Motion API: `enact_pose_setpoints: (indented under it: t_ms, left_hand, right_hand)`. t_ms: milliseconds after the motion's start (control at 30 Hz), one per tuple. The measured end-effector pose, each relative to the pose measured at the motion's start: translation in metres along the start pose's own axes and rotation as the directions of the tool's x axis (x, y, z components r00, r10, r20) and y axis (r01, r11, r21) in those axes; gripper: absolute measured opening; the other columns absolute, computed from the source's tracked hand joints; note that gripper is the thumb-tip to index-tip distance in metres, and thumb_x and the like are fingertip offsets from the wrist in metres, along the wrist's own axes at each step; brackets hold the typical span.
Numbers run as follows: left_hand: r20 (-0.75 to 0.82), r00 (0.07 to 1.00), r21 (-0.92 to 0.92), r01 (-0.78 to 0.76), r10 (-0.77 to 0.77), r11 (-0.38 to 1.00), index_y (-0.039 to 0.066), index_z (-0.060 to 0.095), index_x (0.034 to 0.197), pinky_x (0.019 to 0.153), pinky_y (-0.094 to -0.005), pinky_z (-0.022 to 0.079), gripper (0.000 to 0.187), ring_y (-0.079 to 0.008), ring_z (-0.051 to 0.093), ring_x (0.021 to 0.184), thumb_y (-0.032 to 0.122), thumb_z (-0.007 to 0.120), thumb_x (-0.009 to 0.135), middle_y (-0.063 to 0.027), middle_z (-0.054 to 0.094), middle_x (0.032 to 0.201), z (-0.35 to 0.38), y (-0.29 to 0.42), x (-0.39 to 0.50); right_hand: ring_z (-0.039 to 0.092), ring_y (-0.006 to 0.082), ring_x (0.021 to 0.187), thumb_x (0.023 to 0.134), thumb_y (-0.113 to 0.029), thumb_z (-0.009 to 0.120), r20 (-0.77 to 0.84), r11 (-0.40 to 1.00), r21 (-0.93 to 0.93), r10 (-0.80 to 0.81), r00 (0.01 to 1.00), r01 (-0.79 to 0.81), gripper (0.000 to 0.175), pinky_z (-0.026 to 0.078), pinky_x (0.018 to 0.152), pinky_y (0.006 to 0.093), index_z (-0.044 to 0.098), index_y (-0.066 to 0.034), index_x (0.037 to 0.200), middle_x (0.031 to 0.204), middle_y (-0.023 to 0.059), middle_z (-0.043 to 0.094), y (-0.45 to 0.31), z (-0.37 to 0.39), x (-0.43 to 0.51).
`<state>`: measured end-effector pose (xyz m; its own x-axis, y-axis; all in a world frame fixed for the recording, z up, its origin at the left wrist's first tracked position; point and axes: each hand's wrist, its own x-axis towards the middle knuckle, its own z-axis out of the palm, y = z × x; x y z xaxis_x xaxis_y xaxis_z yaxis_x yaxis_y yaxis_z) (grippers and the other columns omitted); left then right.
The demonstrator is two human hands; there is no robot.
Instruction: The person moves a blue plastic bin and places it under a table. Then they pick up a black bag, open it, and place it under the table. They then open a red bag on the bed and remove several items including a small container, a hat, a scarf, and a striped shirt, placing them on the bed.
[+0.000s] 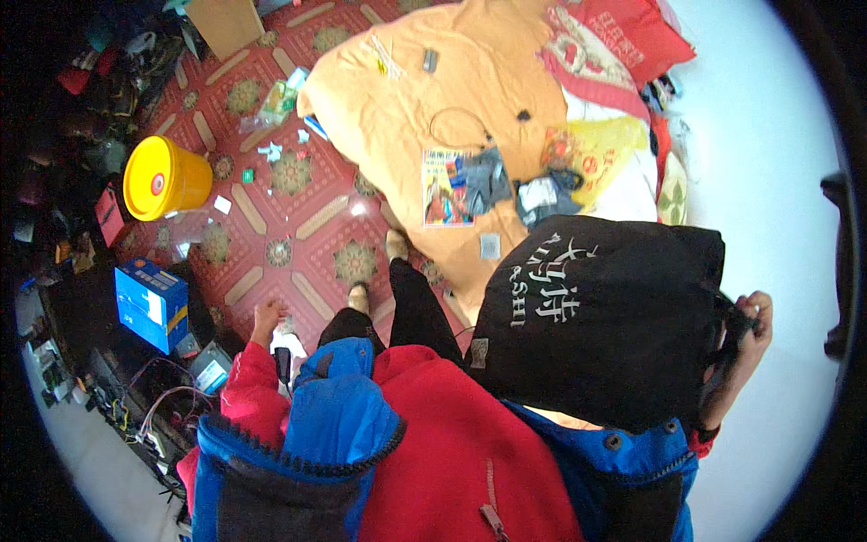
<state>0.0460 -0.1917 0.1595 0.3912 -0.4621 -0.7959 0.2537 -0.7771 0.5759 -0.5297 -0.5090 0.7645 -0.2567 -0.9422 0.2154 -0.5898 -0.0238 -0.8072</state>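
Note:
My right hand (753,325) is raised beside the white wall, its fingers closed around the handle of a black fabric bag (603,325). The bag hangs broad and flat to the left of that hand and bears white writing. It hides part of the bed with the orange cover (379,88). Low on the left, my left hand (268,320) hangs over the patterned floor with its fingers apart and nothing visible in them. Just below it is a white item with a dark strip (288,356), which I cannot make out.
On the bed lie a printed colour sheet (440,210), grey plastic packaging (489,183), a yellow plastic bag (609,152) and a thin cable (455,112). A yellow bucket (183,177) and blue box (150,305) stand at left. Paper scraps (271,152) litter the red floor (318,183).

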Motion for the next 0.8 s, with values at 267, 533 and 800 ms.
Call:
enact_pose_setpoints:
  t_ms: [267,533,800]
  left_hand:
    - [0.013,0.958,0.266,0.273,-0.286,0.925,0.0,0.065,0.096,0.046,-0.0323,0.05,0.021,-0.0209,0.065,0.057,0.017,0.062,0.083,-0.0112,0.068,0.077,-0.056,-0.065,-0.068]
    - [-0.028,0.987,0.163,0.159,-0.156,0.974,0.005,0.064,0.092,0.049,-0.0302,0.048,0.015,-0.0181,0.062,0.059,0.019,0.059,0.089,-0.0075,0.066,0.075,-0.069,-0.097,-0.092]
    - [-0.17,0.795,0.379,-0.492,0.581,0.784,-0.003,0.065,0.095,0.058,-0.0298,0.049,0.018,-0.0148,0.063,0.068,0.011,0.059,0.084,-0.0104,0.068,0.08,0.024,-0.016,-0.128]
  right_hand:
    - [0.038,0.0066,0.073,0.06,0.005,0.045,0.126,0.957,-0.282,0.105,0.986,-0.066,0.029,0.03,0.069,0.0173,0.053,-0.0024,0.087,0.079,-0.0028,0.043,0.048,-0.028,-0.115]
    - [0.038,0.0042,0.061,0.068,0.004,0.05,0.142,0.977,-0.184,0.134,0.981,-0.107,0.024,0.029,0.055,0.017,0.054,-0.005,0.09,0.073,-0.0057,0.044,0.113,-0.03,-0.123]
    - [0.047,0.0078,0.067,0.077,-0.008,0.059,0.385,0.965,0.087,0.196,0.902,-0.246,0.02,0.035,0.061,0.0216,0.061,-0.0031,0.096,0.075,-0.0019,0.052,0.152,0.007,-0.068]
